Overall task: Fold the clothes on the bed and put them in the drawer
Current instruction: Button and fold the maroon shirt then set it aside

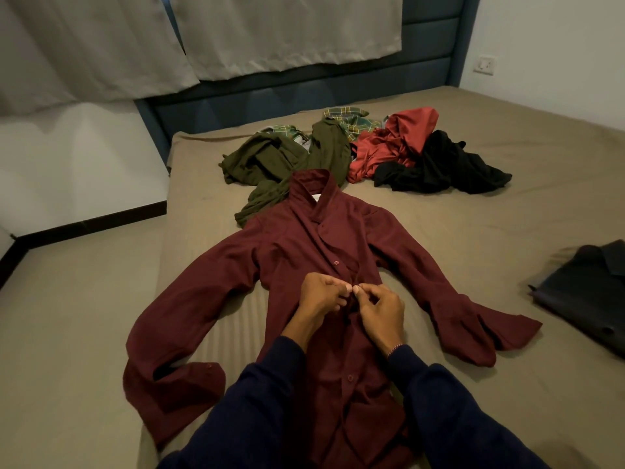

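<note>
Step in hand: While the long-sleeved maroon button-up shirt [304,265] lies face up and spread out on the bed [473,211], we judge that we are buttoning its front before any fold begins.
Left hand: our left hand [321,294] has its fingers curled, pinching the placket at mid-chest.
Right hand: our right hand [380,308] pinches the facing edge, fingertips meeting the left ones at the same spot.
Shirt: sleeves are splayed to both sides, the collar points away from us, and one button shows above our hands and one below.
Next move: it calls for seating this button, then working along the placket, smoothing the front and turning the sleeves in.
Folded dark grey garment [588,292]: it rests well apart at the right edge of the bed.
Pile beyond: olive green trousers [287,164], a green plaid shirt [351,121], a red satin garment [389,147] and a black garment [443,164] lie crumpled, not yet folded.
Drawer: not in view.
</note>
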The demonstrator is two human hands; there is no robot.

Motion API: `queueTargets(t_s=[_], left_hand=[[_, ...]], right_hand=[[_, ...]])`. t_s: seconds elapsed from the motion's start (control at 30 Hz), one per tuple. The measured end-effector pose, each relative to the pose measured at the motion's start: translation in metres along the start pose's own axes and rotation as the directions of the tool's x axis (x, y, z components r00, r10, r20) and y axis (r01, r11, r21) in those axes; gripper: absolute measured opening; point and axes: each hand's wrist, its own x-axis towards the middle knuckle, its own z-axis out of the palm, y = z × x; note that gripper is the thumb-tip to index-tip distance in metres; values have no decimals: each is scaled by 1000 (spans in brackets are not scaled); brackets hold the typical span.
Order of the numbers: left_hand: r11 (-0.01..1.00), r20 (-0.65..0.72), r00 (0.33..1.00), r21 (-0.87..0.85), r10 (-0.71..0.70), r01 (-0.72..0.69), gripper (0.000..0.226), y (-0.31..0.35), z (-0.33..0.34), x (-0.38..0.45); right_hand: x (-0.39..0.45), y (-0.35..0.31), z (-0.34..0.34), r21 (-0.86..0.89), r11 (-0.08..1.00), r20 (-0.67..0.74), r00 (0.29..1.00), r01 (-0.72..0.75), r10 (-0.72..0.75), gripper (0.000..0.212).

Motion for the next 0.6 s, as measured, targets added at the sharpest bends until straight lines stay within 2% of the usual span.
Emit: queueTargets(t_s=[0.13,0.27,0.43,0.53,0.6], left_hand=[[999,-34,999,-2,35,-35,7,9,2,0],[981,-38,992,156,120,-113,7,31,6,4],[942,-86,970,273,227,-196,13,53,11,7],[956,-64,980,239,189,-169,16,60,11,10],[982,-17,994,158,104,-100,16,63,8,11]], right_hand=[[0,0,-7,116,993,58,998,1,-8,10],[10,-4,-18,344,929,115,988,-135,101,14],[23,-14,-26,435,891,139,987,-133,80,17],[30,-16,-28,399,910,162,985,-114,52,21],[35,-16,-29,379,921,185,983,-95,25,20]])
